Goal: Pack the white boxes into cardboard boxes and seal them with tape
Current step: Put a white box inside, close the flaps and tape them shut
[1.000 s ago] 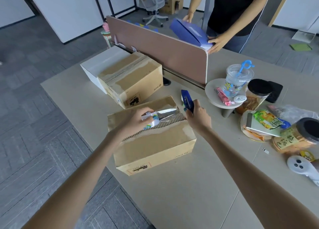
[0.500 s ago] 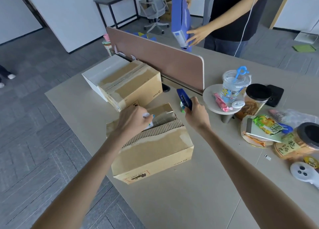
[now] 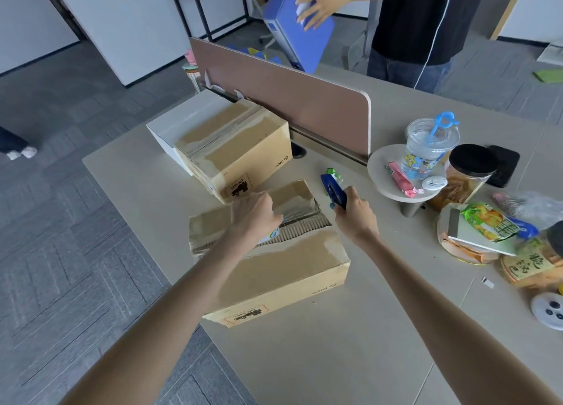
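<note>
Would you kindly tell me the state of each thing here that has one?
Near cardboard box: flaps closed, seam partly taped.
Far cardboard box: closed, taped.
White box: closed.
Left hand: grips tape roll over the seam.
Right hand: grips blue cutter.
Cup: lid on.
Jar: lid on.

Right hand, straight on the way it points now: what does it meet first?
Right hand grips a blue tool aimed away and slightly left. First in line looks like the small green wrapper lying just past the tool's tip, then the desk divider. Depth is unclear.
</note>
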The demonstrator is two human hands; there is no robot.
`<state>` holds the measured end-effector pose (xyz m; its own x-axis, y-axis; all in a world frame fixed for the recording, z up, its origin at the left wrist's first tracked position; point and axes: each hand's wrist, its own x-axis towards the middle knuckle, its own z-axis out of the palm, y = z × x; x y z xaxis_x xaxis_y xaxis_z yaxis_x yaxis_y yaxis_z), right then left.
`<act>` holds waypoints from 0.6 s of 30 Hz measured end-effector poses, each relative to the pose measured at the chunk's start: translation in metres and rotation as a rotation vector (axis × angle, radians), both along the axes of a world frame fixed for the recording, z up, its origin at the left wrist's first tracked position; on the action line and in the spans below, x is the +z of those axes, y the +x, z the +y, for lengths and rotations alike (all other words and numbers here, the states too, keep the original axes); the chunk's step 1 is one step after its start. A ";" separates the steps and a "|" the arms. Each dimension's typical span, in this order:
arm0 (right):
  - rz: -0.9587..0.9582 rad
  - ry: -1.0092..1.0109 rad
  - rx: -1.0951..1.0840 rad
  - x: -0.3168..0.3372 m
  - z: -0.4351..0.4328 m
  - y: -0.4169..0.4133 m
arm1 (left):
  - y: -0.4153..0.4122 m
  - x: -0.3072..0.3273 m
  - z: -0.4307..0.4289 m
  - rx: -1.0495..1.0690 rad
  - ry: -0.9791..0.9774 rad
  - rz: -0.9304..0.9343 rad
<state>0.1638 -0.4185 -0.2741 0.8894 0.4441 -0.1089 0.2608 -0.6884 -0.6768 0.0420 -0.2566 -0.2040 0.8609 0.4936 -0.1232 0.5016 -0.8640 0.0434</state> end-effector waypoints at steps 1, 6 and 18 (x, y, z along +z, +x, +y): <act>0.008 -0.006 -0.004 -0.003 0.000 0.002 | 0.002 -0.004 0.000 0.002 -0.007 0.007; 0.042 -0.037 -0.016 -0.018 0.005 0.012 | 0.010 -0.018 0.000 0.004 -0.005 0.020; 0.349 -0.001 -0.074 -0.052 0.021 0.022 | 0.024 -0.031 0.008 0.026 -0.017 0.030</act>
